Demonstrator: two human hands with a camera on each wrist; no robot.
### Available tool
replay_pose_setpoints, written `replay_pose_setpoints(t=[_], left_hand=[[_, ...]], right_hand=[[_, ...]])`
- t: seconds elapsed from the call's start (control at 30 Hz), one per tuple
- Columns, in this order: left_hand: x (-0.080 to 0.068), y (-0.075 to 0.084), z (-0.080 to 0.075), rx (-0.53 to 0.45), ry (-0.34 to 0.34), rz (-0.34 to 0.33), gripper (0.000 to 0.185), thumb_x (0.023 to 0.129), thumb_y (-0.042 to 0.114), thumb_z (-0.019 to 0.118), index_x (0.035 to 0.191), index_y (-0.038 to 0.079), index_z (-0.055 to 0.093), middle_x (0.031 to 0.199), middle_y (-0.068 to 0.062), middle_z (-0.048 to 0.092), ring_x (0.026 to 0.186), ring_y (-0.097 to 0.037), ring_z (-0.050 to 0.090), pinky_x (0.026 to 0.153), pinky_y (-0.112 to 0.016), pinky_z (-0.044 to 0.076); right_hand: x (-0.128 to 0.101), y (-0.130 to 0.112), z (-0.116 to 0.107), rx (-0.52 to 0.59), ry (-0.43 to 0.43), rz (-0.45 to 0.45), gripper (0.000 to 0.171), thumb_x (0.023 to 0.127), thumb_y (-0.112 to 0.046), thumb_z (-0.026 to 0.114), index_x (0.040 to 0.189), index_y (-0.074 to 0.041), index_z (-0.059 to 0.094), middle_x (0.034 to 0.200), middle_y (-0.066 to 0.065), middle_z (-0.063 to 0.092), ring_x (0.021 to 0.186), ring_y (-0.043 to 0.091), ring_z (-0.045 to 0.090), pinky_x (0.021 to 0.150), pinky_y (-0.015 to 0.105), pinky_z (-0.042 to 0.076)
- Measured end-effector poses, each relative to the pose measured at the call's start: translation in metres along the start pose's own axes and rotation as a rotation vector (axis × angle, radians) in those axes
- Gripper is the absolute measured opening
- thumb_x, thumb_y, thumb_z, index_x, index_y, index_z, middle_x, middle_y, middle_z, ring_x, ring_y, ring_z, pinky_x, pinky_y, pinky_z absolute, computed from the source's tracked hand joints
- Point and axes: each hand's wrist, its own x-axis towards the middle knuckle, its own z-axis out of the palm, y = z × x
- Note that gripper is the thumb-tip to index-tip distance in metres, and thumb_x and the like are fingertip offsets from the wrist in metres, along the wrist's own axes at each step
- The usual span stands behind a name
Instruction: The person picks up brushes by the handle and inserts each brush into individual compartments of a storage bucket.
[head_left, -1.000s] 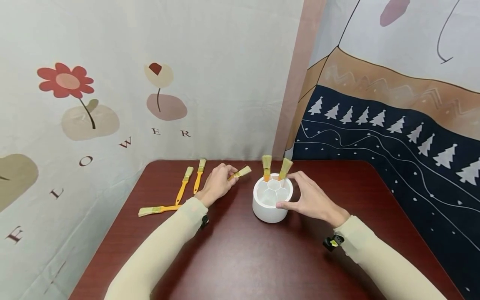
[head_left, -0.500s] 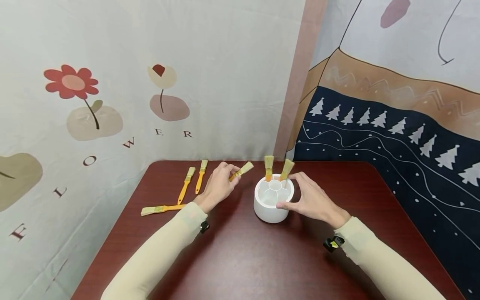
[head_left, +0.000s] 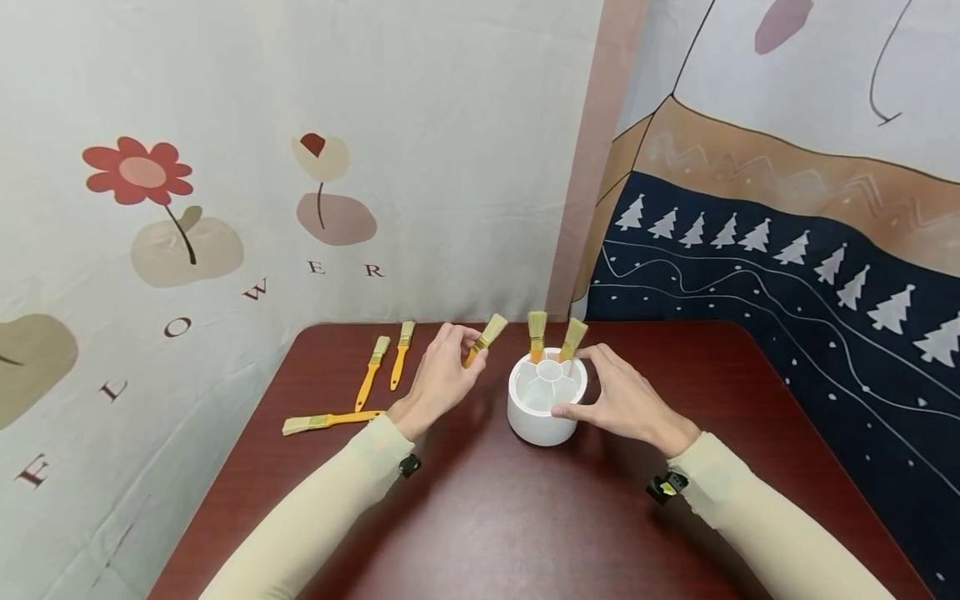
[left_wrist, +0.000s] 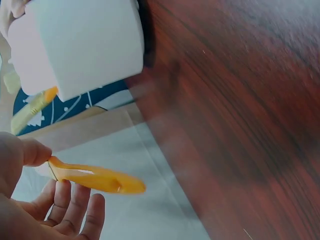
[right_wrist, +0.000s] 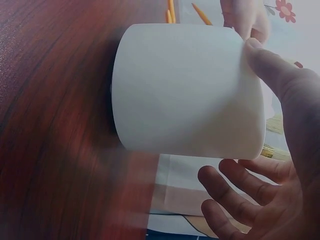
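Observation:
My left hand (head_left: pixel 442 375) pinches a paintbrush (head_left: pixel 491 331) between thumb and fingers, just left of a white round divided pot (head_left: pixel 542 427). Its pale bristles point up and to the right; in the left wrist view the orange handle (left_wrist: pixel 102 179) sticks out free of the fingers. On the pot's right side, my right hand (head_left: pixel 633 398) holds the rim, thumb at the front and fingers behind. Two more paintbrushes, one at the back (head_left: pixel 537 333) and one leaning right (head_left: pixel 573 337), stand bristles up in the pot's rear compartments.
Three orange-handled paintbrushes lie on the dark red table (head_left: pixel 487 517) at the left: one slanted (head_left: pixel 371 373), one farther back (head_left: pixel 402 354) and one crosswise (head_left: pixel 326 421) near the left sleeve. Printed cloth (head_left: pixel 450 167) hangs close behind the table.
The paintbrush in my left hand has turned more upright, its bristles swinging upward. My right hand has stayed on the pot, which keeps its place.

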Motion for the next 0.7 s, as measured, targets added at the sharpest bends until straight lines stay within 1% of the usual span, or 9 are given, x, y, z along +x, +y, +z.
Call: replay_pose_setpoints(t=[0.17,0.3,0.43,0.5,0.7], left_hand=[[-0.003,0.009,0.001,-0.056,0.017,0.001,0.031,0.109,0.021,0.081,0.133,0.004,0.071,0.124,-0.016,0.072,0.108,-0.037,0.076,0.093,-0.041,0.062],[-0.006,0.015,-0.002,-0.104,0.039,0.013,0.032,0.109,0.018,0.081,0.134,0.003,0.068,0.123,-0.015,0.071,0.105,-0.036,0.078,0.091,-0.042,0.065],[-0.01,0.022,-0.005,-0.152,0.054,0.035,0.033,0.109,0.017,0.08,0.135,0.002,0.065,0.121,-0.016,0.071,0.102,-0.032,0.077,0.091,-0.047,0.068],[-0.012,0.025,-0.006,-0.169,0.06,0.048,0.034,0.109,0.016,0.079,0.136,0.001,0.065,0.121,-0.016,0.07,0.101,-0.029,0.076,0.09,-0.047,0.068],[-0.014,0.034,-0.009,-0.202,0.104,0.095,0.033,0.109,0.013,0.078,0.136,-0.002,0.064,0.119,-0.016,0.07,0.096,-0.026,0.075,0.083,-0.035,0.066]], right_hand=[[0.001,0.0,0.0,-0.004,-0.001,-0.004,0.104,0.084,-0.079,0.094,0.155,-0.011,0.06,0.151,0.01,0.067,0.138,0.033,0.07,0.116,0.065,0.063],[0.002,-0.002,0.001,-0.002,0.001,-0.007,0.103,0.084,-0.08,0.094,0.154,-0.012,0.061,0.148,0.009,0.068,0.136,0.033,0.071,0.115,0.064,0.064],[0.002,-0.004,0.002,0.0,-0.006,0.003,0.104,0.084,-0.081,0.093,0.155,-0.012,0.06,0.149,0.009,0.067,0.137,0.036,0.071,0.114,0.064,0.064],[0.002,-0.004,0.002,0.0,-0.013,0.011,0.105,0.084,-0.082,0.093,0.156,-0.011,0.06,0.15,0.01,0.067,0.137,0.037,0.071,0.114,0.064,0.065],[0.001,-0.005,0.001,-0.018,-0.018,0.004,0.107,0.085,-0.084,0.09,0.155,-0.009,0.06,0.15,0.012,0.068,0.134,0.036,0.072,0.111,0.064,0.066]])
